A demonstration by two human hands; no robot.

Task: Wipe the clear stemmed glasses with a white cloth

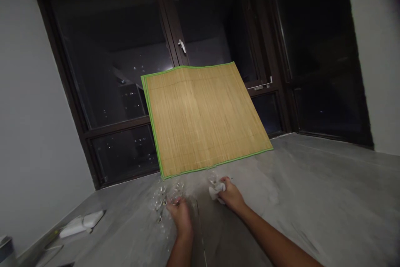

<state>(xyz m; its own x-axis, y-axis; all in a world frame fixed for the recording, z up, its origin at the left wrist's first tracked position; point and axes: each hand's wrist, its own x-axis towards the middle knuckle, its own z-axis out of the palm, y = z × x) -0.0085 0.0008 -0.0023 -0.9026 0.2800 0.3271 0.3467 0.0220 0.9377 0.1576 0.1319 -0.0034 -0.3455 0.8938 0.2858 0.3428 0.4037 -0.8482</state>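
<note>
My left hand (180, 213) is closed at the fingertips on a clear, glass-like rounded piece (175, 197). Beside it, to the left, stands a cluster of similar clear pieces (159, 196), too blurred to tell their exact kind. My right hand (230, 195) grips a crumpled white cloth or tissue (215, 191). Just beyond that cloth another clear rounded piece (213, 177) shows faintly; whether my right hand touches it I cannot tell. A bamboo mat (206, 117) with green edging leans upright against the window, behind both hands.
The grey stone-look ledge (312, 183) has a dark seam between my forearms. On the left lie a white device with a cord (83, 223) and, at the corner, a can-like container (6, 252). Dark-framed windows (109, 63) with a white handle (181, 46) rise behind.
</note>
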